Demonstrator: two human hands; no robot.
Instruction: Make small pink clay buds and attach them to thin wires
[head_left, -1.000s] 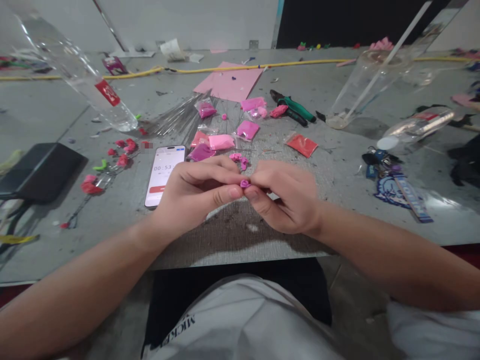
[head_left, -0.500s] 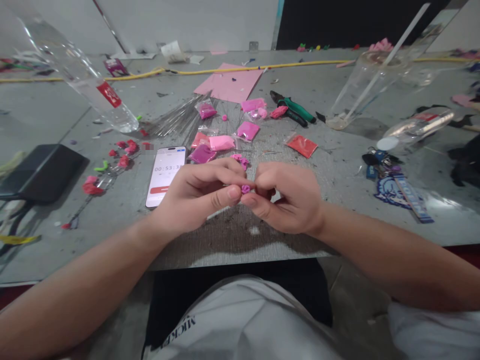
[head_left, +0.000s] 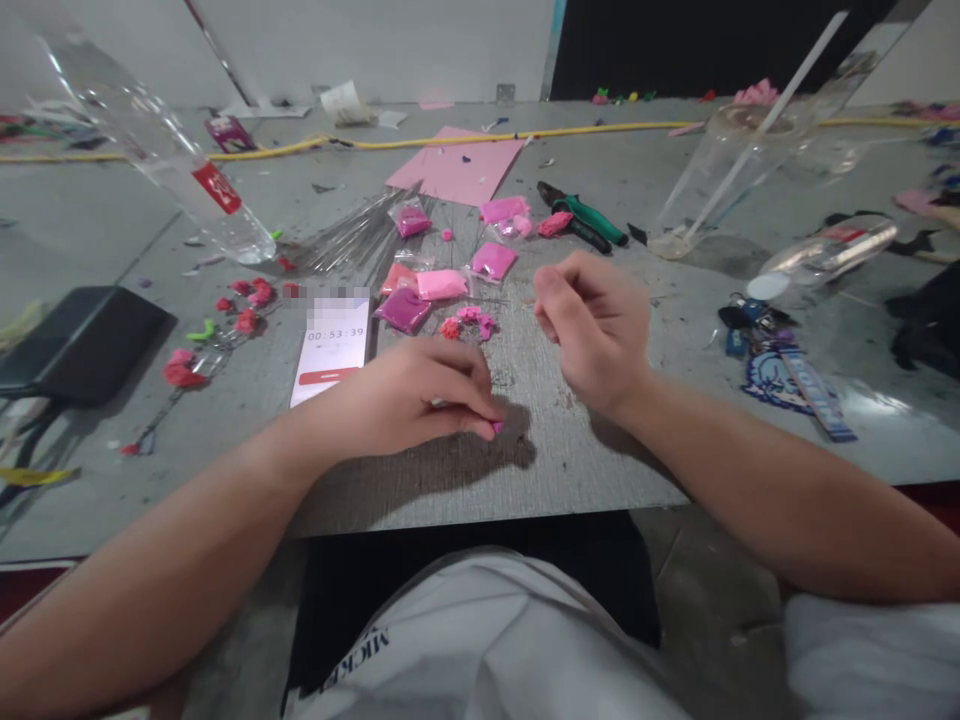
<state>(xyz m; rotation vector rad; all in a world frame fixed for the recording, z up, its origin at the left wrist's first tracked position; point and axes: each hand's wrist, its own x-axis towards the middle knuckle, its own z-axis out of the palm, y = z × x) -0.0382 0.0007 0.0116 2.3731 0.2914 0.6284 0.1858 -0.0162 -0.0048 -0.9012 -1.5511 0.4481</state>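
My left hand [head_left: 420, 395] pinches a small purple clay piece [head_left: 497, 427] between thumb and fingertips, low over the table near its front edge. To the right, my right hand [head_left: 592, 325] is raised with its fingers curled in; whether something is inside them is hidden. Beyond my left hand lie small pink and orange clay pieces [head_left: 472, 320]. Behind these are bags of clay: a purple one [head_left: 403, 310], a light pink one [head_left: 442, 285] and a magenta one [head_left: 495, 261]. A phone [head_left: 334, 345] showing a timer lies beside my left wrist, partly covered by it.
A tall bottle [head_left: 172, 170] and a black box [head_left: 86, 345] stand at left, near red clay flowers [head_left: 184, 368]. Green-handled pliers [head_left: 596, 220], thin wires [head_left: 360, 235] and pink paper [head_left: 465, 168] lie farther back. At right are a cup [head_left: 720, 170], a lying bottle [head_left: 832, 255] and keychains [head_left: 780, 370].
My hands have parted. My left hand moved slightly down and toward me with the purple piece, while my right hand moved right and away. The red bag near the right hand is now hidden.
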